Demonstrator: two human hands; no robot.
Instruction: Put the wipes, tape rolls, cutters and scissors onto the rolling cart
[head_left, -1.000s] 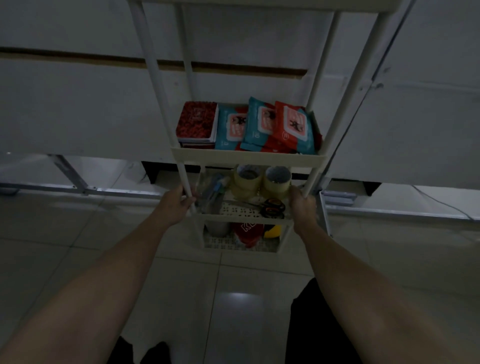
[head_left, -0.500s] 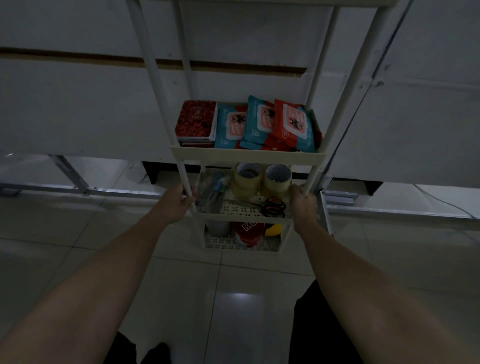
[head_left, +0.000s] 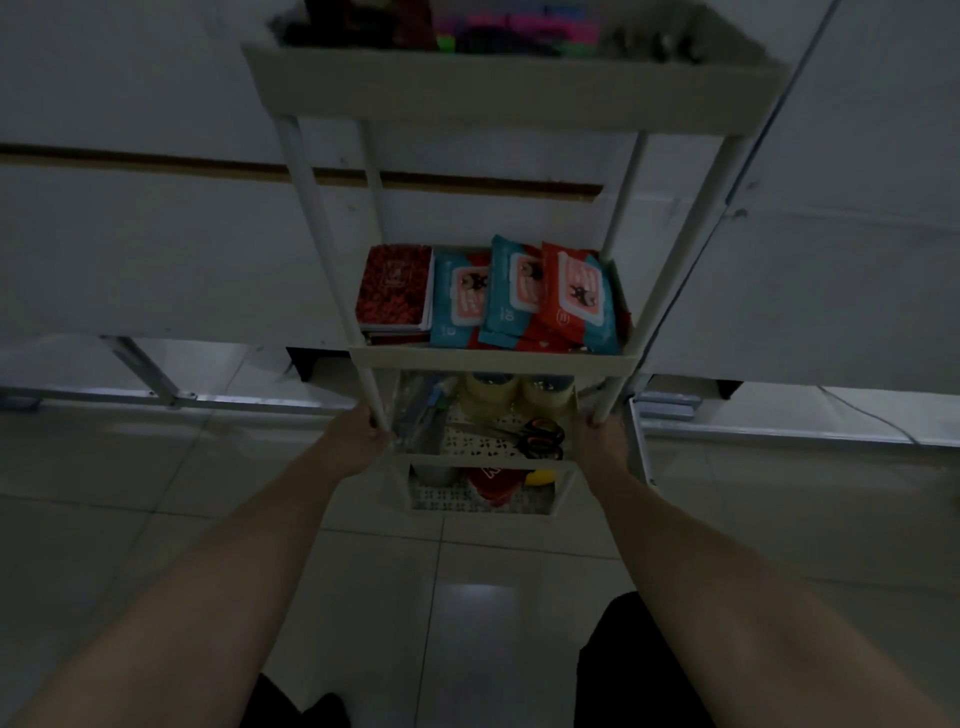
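Tiled floor (head_left: 156, 467); cart (head_left: 493, 358) upright straight ahead, left hand (head_left: 358, 436) and right hand (head_left: 602, 441) each clenched on front post; scissors (head_left: 535, 436) between them.

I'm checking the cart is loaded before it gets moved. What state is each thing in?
Rolling cart: upright on the floor, gripped at both front posts.
Wipes packs: leaning and overlapping on the second shelf, closed.
Notebook: closed, left of the wipes.
Tape rolls: two side by side on the third shelf.
Scissors: lying flat, closed.
Left hand: closed round the left post.
Right hand: closed round the right post.
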